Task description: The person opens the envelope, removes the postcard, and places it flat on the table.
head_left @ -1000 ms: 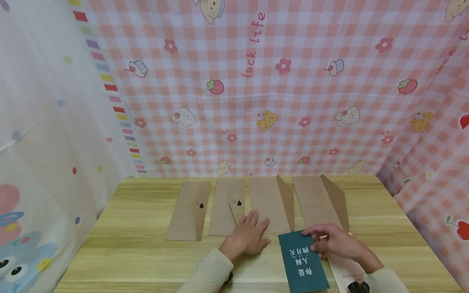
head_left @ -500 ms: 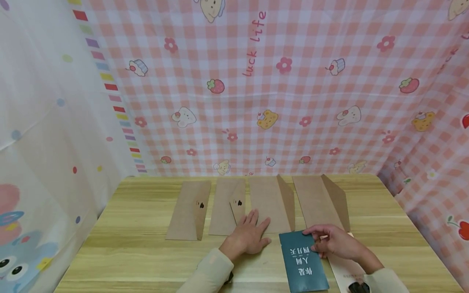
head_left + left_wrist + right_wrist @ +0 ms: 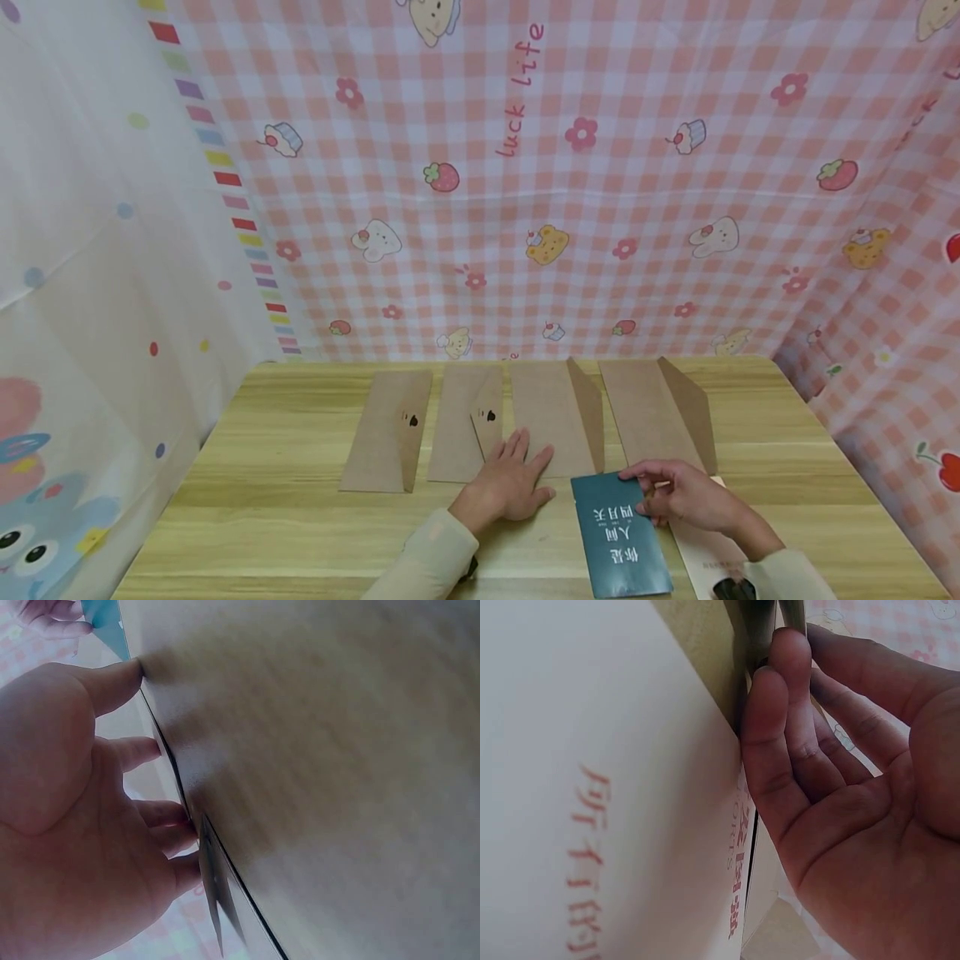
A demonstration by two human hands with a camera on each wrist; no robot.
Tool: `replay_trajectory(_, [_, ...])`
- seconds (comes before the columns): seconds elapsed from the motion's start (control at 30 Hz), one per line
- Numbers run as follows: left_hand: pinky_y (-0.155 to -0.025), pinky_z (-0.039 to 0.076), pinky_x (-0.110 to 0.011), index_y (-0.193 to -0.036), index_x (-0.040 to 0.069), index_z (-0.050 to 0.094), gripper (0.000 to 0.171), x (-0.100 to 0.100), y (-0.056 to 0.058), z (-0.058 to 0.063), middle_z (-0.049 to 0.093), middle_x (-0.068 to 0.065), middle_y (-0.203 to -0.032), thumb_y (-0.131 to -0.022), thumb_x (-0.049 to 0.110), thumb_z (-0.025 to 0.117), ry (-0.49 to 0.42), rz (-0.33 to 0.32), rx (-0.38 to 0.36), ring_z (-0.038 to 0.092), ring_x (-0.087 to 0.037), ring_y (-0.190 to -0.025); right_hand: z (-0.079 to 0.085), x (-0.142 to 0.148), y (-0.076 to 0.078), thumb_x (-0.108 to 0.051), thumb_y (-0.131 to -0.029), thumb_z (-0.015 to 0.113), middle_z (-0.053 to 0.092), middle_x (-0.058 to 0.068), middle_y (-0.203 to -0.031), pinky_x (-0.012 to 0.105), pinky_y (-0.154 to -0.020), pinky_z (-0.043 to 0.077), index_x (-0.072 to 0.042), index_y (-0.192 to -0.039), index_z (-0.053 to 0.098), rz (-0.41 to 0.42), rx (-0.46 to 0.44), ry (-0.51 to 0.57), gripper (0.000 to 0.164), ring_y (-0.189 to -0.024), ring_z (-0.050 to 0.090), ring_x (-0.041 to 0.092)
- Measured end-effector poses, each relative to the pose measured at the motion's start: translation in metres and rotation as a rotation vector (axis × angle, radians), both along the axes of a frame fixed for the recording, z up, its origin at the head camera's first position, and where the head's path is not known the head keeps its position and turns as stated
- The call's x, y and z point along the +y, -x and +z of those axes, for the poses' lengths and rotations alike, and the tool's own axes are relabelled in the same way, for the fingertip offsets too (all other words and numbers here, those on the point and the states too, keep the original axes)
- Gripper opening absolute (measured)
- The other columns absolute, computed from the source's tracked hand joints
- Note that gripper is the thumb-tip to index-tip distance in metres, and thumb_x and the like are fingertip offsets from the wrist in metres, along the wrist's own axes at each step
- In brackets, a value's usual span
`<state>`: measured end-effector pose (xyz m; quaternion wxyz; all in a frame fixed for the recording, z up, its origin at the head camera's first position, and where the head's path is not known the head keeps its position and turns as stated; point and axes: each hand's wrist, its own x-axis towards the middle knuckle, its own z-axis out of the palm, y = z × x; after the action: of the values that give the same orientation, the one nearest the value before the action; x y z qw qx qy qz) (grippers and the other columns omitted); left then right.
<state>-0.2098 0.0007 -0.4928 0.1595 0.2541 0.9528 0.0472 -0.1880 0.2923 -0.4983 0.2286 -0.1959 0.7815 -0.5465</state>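
A teal card (image 3: 621, 542) with white Chinese characters is in my right hand (image 3: 686, 497), pinched by thumb and fingers at its upper right edge. Beneath that hand and wrist, partly covered, is a cream card (image 3: 701, 546); its red printed characters fill much of the right wrist view. My left hand (image 3: 508, 485) rests palm down with fingers spread, its fingertips over the near ends of two brown paper envelopes. One is the second envelope from the left (image 3: 457, 442), flap folded over; the other, third from the left (image 3: 547, 417), has its flap unfolded to the right.
At the left end of the row lies another brown envelope (image 3: 378, 433) with a dark seal print. The rightmost envelope (image 3: 648, 408) has its flap unfolded. All lie on a wooden table (image 3: 277, 517), with a pink checked curtain (image 3: 480, 225) behind its far edge.
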Motion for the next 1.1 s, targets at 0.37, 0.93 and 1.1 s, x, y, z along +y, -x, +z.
replay_trajectory(0.37, [-0.122,0.017,-0.044,-0.157,0.026,0.029,0.063,0.0004,-0.0016,0.0032,0.017,-0.015,-0.165,-0.101,0.048,0.048,-0.016,0.009,-0.024,0.012,-0.027,-0.153,0.0006,0.0004,-0.0012,0.008,-0.086,0.061,0.049,0.014,-0.095,0.031,-0.06,0.056,0.01,-0.13,0.054,-0.018,-0.014,-0.042,0.044,-0.07,0.063,0.016])
replay_trajectory(0.93, [-0.122,0.018,-0.044,-0.157,0.026,0.03,0.063,0.0003,-0.0011,0.0031,0.018,-0.015,-0.165,-0.101,0.048,0.049,-0.017,0.011,-0.011,0.013,-0.028,-0.153,-0.0002,0.0004,-0.0009,0.007,-0.087,0.063,0.051,0.012,-0.094,0.031,-0.06,0.056,0.011,-0.13,0.054,-0.018,-0.008,-0.024,0.044,-0.069,0.063,0.014])
replay_trajectory(1.1, [-0.122,0.018,-0.044,-0.157,0.026,0.03,0.063,0.0004,-0.001,0.0035,0.018,-0.015,-0.165,-0.101,0.048,0.049,-0.016,0.011,-0.012,0.013,-0.028,-0.153,-0.0004,0.0011,-0.0006,0.009,-0.087,0.061,0.051,0.013,-0.094,0.031,-0.06,0.056,0.01,-0.13,0.054,-0.014,0.001,-0.035,0.044,-0.069,0.063,0.015])
